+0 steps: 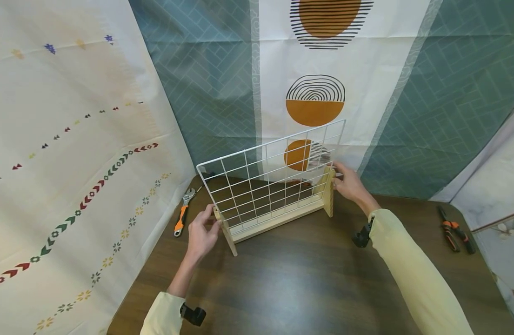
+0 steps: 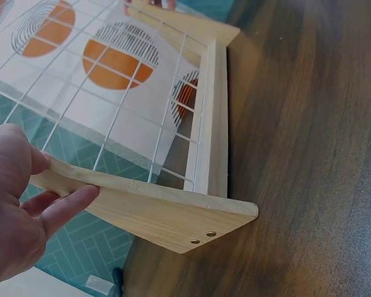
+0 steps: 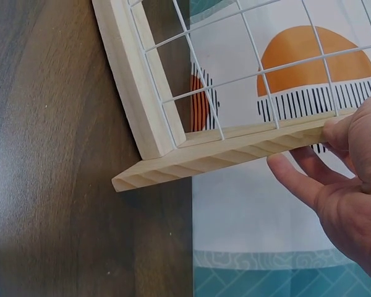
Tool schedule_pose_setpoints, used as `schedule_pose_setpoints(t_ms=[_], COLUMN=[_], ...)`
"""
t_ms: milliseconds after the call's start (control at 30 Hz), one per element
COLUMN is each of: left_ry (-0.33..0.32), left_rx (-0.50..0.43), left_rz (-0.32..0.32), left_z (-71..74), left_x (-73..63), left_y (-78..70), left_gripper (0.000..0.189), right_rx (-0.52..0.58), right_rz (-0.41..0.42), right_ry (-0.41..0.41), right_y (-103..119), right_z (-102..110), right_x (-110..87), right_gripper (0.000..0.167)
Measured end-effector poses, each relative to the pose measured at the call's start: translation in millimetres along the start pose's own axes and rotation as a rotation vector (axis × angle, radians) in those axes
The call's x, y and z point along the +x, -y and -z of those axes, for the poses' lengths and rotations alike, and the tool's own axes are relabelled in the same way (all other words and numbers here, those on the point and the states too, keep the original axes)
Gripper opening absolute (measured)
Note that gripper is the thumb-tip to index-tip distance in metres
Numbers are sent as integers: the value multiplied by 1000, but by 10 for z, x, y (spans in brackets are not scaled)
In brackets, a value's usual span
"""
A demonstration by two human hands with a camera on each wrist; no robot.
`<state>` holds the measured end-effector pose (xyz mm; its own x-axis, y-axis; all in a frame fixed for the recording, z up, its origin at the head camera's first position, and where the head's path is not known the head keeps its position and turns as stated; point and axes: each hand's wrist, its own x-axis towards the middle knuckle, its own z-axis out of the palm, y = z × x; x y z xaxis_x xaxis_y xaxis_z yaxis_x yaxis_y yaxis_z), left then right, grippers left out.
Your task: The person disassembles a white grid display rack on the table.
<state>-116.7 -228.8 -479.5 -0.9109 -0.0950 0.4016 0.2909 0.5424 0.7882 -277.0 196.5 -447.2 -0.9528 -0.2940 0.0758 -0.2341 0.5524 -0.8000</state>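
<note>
A white wire grid panel (image 1: 257, 177) stands up at a slant in a pale wooden frame, with a wooden bar (image 1: 277, 222) along its bottom. My left hand (image 1: 203, 235) pinches the top of the left wooden side piece (image 2: 154, 207), thumb on the inner edge and fingers against the outer face. Two metal screw heads (image 2: 203, 237) show low on that piece. At the other end my right hand (image 1: 350, 184) pinches the upper part of the right side piece (image 3: 222, 153) between thumb and fingers. The frame's lower ends sit at the brown tabletop.
An adjustable wrench (image 1: 183, 213) with an orange and black handle lies left of the frame, and a thin dark-handled tool (image 1: 205, 178) is behind it. Orange and black pliers (image 1: 454, 230) lie at the far right. Patterned cloth (image 1: 223, 93) hangs behind the table.
</note>
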Motion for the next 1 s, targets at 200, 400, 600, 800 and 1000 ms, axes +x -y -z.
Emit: schedule_pose_setpoints(t_ms=[200,400,600,800,1000], left_ry=[-19,-41,-43,-58,-81], left_rx=[46,63,62,65,106], left_rz=[-21,-43,-37,-55,-85], left_z=[9,6,25,47,54], left_x=[-24,-45,-60,-103,-126], left_y=[-5,19,11,6,33], left_gripper=[36,36,36,40,46], right_rx=[-6,0,12,38,55], right_rz=[-1,1,-8,-7,8], right_ry=[5,1,6,21,25], right_y=[8,12,25,30,29], right_z=[-22,-34,-56,-80,-99], right_x=[18,26,47,63,59], right_gripper=[50,51,51,53,55])
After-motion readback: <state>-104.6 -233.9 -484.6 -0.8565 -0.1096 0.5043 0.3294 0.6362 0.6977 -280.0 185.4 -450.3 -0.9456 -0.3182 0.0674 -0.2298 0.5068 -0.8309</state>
